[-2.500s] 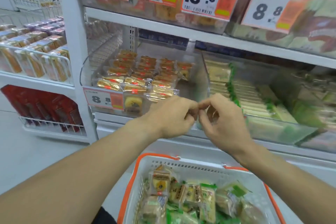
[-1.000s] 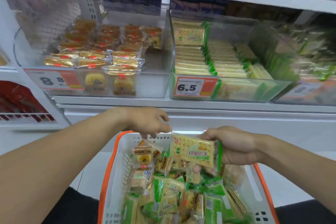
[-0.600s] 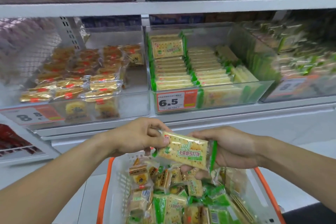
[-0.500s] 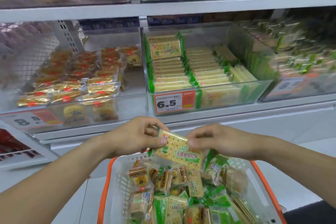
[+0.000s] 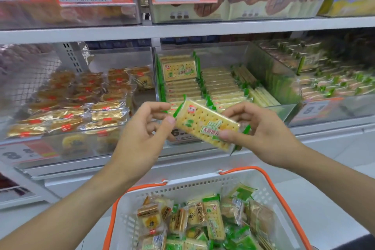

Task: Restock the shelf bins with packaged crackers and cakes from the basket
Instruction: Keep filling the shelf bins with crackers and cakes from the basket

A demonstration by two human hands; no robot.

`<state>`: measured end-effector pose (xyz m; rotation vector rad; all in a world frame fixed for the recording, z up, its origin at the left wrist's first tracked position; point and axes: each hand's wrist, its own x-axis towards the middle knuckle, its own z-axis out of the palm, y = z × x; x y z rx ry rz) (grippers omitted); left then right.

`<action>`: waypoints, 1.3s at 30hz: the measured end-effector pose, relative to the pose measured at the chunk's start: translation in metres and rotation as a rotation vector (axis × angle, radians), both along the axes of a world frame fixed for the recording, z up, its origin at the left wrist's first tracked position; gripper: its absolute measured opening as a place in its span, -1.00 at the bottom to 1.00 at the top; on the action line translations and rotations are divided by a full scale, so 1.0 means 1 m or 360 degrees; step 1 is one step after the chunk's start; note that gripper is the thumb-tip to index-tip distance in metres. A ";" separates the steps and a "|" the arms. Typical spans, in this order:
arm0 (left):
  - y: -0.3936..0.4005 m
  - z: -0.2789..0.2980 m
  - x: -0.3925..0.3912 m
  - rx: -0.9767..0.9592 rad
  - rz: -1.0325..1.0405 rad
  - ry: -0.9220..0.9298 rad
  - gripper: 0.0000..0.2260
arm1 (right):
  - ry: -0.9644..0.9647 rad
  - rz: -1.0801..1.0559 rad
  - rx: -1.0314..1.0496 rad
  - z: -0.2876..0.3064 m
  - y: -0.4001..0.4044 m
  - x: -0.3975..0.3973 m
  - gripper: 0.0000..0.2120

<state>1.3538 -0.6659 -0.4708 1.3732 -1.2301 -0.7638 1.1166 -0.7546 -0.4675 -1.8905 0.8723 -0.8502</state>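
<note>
A green-edged pack of crackers [image 5: 203,123] is held up in front of the middle shelf bin, tilted down to the right. My left hand [image 5: 145,132] pinches its left end and my right hand [image 5: 257,130] pinches its right end. Behind it stands a clear bin [image 5: 269,75] with rows of the same cracker packs. To the left, another clear bin [image 5: 125,57] holds yellow cakes with red labels. Below, a white basket [image 5: 182,186] with an orange rim contains several mixed cracker and cake packs.
Price tags hang on the upper shelf [image 5: 182,26], above bins of other biscuits. A further bin [image 5: 334,79] of green-wrapped snacks sits at the right. A white shelf ledge runs between the bins and the basket.
Both hands lifted the cracker pack out of the basket and up in front of the cracker bin. The left hand joined the right on the pack. The view tilted upward.
</note>
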 end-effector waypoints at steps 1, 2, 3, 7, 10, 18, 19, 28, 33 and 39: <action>-0.001 -0.001 0.003 0.0012 0.0024 -0.0085 -0.75 | -0.0040 -0.0075 -0.0024 0.004 -0.004 0.000 -0.61; -0.003 -0.003 0.005 0.0026 0.0061 -0.0142 -0.71 | -0.0069 -0.0144 -0.0043 0.008 -0.010 0.000 -0.61; -0.005 -0.005 0.008 0.0030 0.0106 -0.0166 -0.66 | -0.0076 -0.0214 -0.0077 0.012 -0.017 0.001 -0.60; -0.010 -0.012 0.006 0.0043 0.0180 -0.0234 -0.58 | 0.0122 -0.0525 -0.0348 0.024 -0.053 0.025 -0.61; -0.010 -0.013 0.002 0.0011 0.0222 -0.0386 -0.58 | 0.0336 -0.0551 -0.0510 0.026 -0.086 0.057 -0.68; -0.002 -0.014 0.004 0.0083 0.0134 -0.0598 -0.52 | 0.0648 -0.0569 -0.0541 0.004 -0.159 0.136 -0.67; -0.003 -0.015 0.006 0.0084 0.0098 -0.0620 -0.49 | 0.0730 -0.0598 -0.0570 0.002 -0.165 0.142 -0.65; -0.011 -0.017 0.018 0.0186 -0.0027 -0.0653 -0.44 | 0.1054 -0.0560 -0.0536 -0.011 -0.179 0.161 -0.43; -0.009 -0.017 0.018 0.0192 -0.0029 -0.0664 -0.44 | 0.1337 -0.0450 -0.0538 0.000 -0.179 0.156 -0.28; -0.006 -0.012 0.016 0.0040 0.0187 -0.0620 -0.68 | 0.1030 -0.0490 -0.0870 0.023 -0.130 0.134 -0.32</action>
